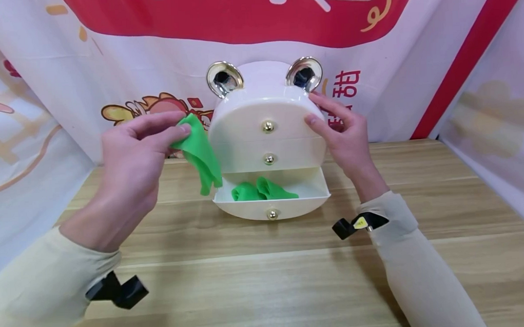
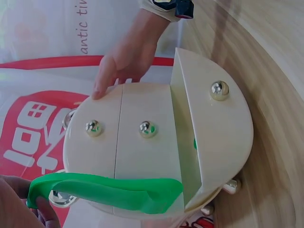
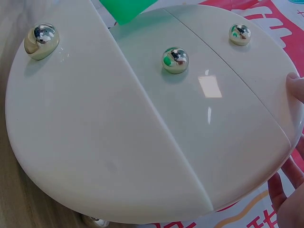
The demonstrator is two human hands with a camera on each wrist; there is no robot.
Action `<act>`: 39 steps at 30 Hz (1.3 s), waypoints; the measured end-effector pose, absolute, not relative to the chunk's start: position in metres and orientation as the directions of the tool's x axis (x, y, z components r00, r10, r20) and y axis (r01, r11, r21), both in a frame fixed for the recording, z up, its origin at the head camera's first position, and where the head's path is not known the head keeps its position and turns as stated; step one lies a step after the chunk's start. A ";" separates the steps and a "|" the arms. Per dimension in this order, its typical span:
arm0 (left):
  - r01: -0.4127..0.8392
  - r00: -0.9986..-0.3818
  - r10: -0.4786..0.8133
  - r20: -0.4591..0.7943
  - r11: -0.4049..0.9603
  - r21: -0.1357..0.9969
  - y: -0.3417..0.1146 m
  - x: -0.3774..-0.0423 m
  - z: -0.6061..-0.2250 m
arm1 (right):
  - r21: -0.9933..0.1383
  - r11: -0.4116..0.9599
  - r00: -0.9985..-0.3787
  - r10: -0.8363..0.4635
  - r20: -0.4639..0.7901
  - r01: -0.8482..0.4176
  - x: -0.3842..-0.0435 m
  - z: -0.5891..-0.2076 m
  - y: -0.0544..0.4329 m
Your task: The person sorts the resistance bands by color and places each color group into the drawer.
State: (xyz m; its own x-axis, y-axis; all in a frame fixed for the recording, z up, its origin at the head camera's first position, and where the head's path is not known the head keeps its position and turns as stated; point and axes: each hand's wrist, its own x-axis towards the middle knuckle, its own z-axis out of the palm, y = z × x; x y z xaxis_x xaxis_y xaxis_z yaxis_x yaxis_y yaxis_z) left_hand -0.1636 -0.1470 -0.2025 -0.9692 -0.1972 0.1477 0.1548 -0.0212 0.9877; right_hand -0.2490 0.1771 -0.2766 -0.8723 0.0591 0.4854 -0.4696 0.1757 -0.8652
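Observation:
My left hand (image 1: 132, 174) pinches one end of a limp green cloth (image 1: 200, 156), which hangs down beside a white, frog-shaped drawer box (image 1: 239, 135). In the left wrist view the green cloth (image 2: 109, 190) stretches across the front of the box. My right hand (image 1: 346, 135) holds the upper right side of the box, thumb on its front and fingers around the edge. The bottom drawer (image 1: 242, 210) is pulled out, and folded green cloths (image 1: 274, 190) lie in it. Both upper drawers are closed, each with a round shiny knob (image 1: 267, 126).
The box stands on a wood-grain table (image 1: 267, 285). Two shiny ringed eyes (image 1: 304, 75) stick up from its top. Close behind hangs a white and red printed curtain (image 1: 256, 32), which continues along both sides.

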 end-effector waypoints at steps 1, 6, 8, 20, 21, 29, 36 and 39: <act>0.155 -0.971 -0.188 0.146 -0.029 0.988 -0.145 -0.164 -0.202 | -0.865 0.178 -0.872 0.058 0.485 -0.469 -0.249 -0.277 0.177; 0.131 -0.977 -0.170 0.125 -0.021 0.991 -0.133 -0.165 -0.207 | -0.865 0.179 -0.872 0.061 0.486 -0.469 -0.249 -0.276 0.177; 0.108 -0.979 -0.173 0.107 0.003 0.994 -0.128 -0.165 -0.212 | -0.863 0.184 -0.871 0.062 0.488 -0.470 -0.248 -0.276 0.177; 0.012 -0.981 -0.190 0.048 0.185 0.983 -0.096 -0.170 -0.246 | -0.859 0.184 -0.868 0.055 0.494 -0.477 -0.248 -0.275 0.177; 0.007 -0.981 -0.188 0.044 0.191 0.982 -0.094 -0.171 -0.249 | -0.859 0.184 -0.868 0.054 0.494 -0.478 -0.248 -0.275 0.177; -0.067 -0.989 -0.147 -0.025 0.288 0.955 -0.070 -0.174 -0.271 | -0.858 0.178 -0.865 0.059 0.498 -0.482 -0.248 -0.276 0.177; -0.060 -0.994 -0.101 -0.030 0.300 0.952 -0.054 -0.175 -0.282 | -0.854 0.186 -0.863 0.056 0.503 -0.486 -0.248 -0.276 0.175; -0.065 -0.995 -0.097 -0.038 0.293 0.954 -0.049 -0.173 -0.284 | -0.850 0.191 -0.860 0.053 0.508 -0.491 -0.249 -0.277 0.175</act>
State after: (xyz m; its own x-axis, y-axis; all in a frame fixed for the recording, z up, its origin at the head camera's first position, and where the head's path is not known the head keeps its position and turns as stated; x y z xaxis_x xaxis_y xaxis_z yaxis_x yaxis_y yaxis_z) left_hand -0.1731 -0.0485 -0.2835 -0.9945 -0.0972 -0.0377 -0.0648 0.2928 0.9540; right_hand -0.2488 0.1748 -0.2766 -0.8598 0.0526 0.5079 -0.4905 0.1914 -0.8501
